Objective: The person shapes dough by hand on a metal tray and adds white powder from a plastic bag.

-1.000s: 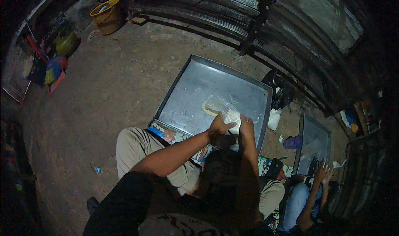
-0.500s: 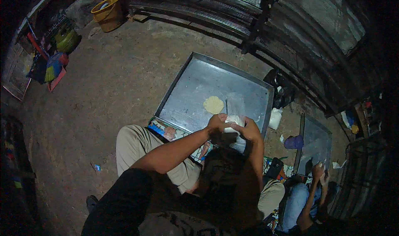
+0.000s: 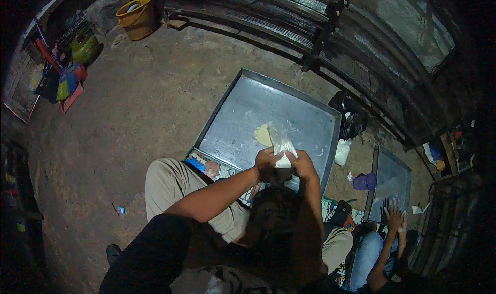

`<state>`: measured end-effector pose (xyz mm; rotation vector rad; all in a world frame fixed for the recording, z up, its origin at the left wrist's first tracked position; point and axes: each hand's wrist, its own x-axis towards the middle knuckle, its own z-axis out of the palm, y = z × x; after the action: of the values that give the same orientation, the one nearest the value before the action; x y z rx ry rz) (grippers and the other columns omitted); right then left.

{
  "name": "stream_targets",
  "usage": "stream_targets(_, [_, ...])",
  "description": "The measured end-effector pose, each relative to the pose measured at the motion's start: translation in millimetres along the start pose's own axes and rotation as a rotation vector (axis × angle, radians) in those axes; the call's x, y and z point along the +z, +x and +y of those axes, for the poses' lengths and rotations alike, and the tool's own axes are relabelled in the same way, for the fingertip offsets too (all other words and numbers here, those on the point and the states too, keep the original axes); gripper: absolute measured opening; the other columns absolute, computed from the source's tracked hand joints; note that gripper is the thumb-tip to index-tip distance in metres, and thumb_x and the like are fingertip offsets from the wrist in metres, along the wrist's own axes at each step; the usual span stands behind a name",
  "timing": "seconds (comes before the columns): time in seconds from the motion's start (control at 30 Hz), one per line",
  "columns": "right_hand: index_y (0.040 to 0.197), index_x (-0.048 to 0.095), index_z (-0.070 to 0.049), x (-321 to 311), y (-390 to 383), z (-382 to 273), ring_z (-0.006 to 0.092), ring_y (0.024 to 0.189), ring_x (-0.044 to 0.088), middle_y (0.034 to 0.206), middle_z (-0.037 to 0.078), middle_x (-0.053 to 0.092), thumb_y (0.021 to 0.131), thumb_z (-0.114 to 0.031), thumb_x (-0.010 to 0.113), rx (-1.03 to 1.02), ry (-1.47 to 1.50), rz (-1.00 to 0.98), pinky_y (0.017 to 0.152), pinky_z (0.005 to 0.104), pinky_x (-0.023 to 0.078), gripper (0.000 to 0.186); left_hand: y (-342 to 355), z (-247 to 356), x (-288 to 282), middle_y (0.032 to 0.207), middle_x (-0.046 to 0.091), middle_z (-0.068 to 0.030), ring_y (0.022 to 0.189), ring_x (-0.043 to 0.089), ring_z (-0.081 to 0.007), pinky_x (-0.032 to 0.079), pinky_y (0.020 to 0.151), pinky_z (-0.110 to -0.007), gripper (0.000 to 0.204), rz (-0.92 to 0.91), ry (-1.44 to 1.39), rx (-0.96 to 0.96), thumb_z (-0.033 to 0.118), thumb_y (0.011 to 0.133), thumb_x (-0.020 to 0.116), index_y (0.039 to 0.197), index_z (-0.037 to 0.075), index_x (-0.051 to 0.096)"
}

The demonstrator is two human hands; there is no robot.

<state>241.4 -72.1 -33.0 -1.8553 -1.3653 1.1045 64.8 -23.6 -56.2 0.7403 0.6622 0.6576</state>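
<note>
Both hands — the left hand (image 3: 266, 160) and the right hand (image 3: 302, 164) — have their fingers clamped on a clear plastic bag (image 3: 281, 148) above the near edge of a metal tray (image 3: 243, 108) (a pale dough disc (image 3: 262, 134) lies just beyond).

A large metal tray (image 3: 243, 118) with a dull grey sheen sits on rough, matt earth floor (image 3: 129, 118). At its near edge, thin, crinkled clear plastic wrap (image 3: 281, 146) catches light beside a smooth, matt pale dough disc (image 3: 262, 134). A yellow plastic bucket (image 3: 137, 17) looks slightly glossy
</note>
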Motion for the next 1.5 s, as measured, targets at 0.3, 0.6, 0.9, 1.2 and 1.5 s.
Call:
stream_targets(0.3, [0.111, 0.065, 0.001, 13, 21, 6, 0.0332, 0.091, 0.068, 0.098, 0.022, 0.069, 0.089, -0.019, 0.061, -0.112, -0.013, 0.246, 0.080, 0.0394, 0.050, 0.030, 12, 6, 0, 0.093, 0.071, -0.0092, 0.080, 0.067, -0.0163, 0.052, 0.072, -0.030, 0.034, 0.062, 0.271, 0.001, 0.027, 0.093, 0.065, 0.107, -0.005, 0.064])
stream_targets(0.6, [0.108, 0.067, -0.001, 12, 15, -24, 0.0343, 0.093, 0.068, 0.094, 0.023, 0.069, 0.090, -0.025, 0.062, -0.159, -0.093, 0.069, 0.080, 0.0392, 0.050, 0.030, 34, -36, -42, 0.089, 0.072, -0.0110, 0.080, 0.068, -0.0167, 0.053, 0.069, -0.030, 0.037, 0.189, 0.134, 0.035, 0.021, 0.082, 0.076, 0.105, -0.005, 0.066])
stream_targets(0.9, [0.115, 0.063, 0.003, 7, 17, 1, 0.0191, 0.091, 0.062, 0.103, 0.012, 0.069, 0.089, -0.018, 0.060, -0.134, 0.019, 0.099, 0.083, 0.0336, 0.048, 0.033, 9, -5, -15, 0.091, 0.071, -0.0098, 0.078, 0.067, -0.0154, 0.053, 0.069, -0.029, 0.031, 0.107, 0.077, -0.107, 0.019, 0.086, 0.074, 0.104, -0.005, 0.066])
stream_targets(1.2, [0.116, 0.063, -0.001, 11, 11, -32, 0.0209, 0.096, 0.065, 0.106, 0.011, 0.069, 0.080, -0.029, 0.078, -0.061, 0.229, -0.037, 0.085, 0.0345, 0.049, 0.049, 16, 14, -25, 0.095, 0.068, -0.0050, 0.080, 0.062, -0.0110, 0.049, 0.071, -0.026, 0.026, -0.059, 0.265, 0.007, 0.011, 0.088, 0.064, 0.111, -0.002, 0.066])
stream_targets(1.5, [0.117, 0.064, -0.001, 1, 8, -19, 0.0170, 0.090, 0.065, 0.104, 0.007, 0.070, 0.083, -0.015, 0.072, 0.016, 0.353, -0.113, 0.083, 0.0319, 0.050, 0.037, 3, 60, -6, 0.104, 0.068, -0.0065, 0.093, 0.062, -0.0145, 0.047, 0.084, -0.027, 0.035, -0.314, 0.496, 0.031, 0.004, 0.086, 0.057, 0.119, -0.001, 0.064])
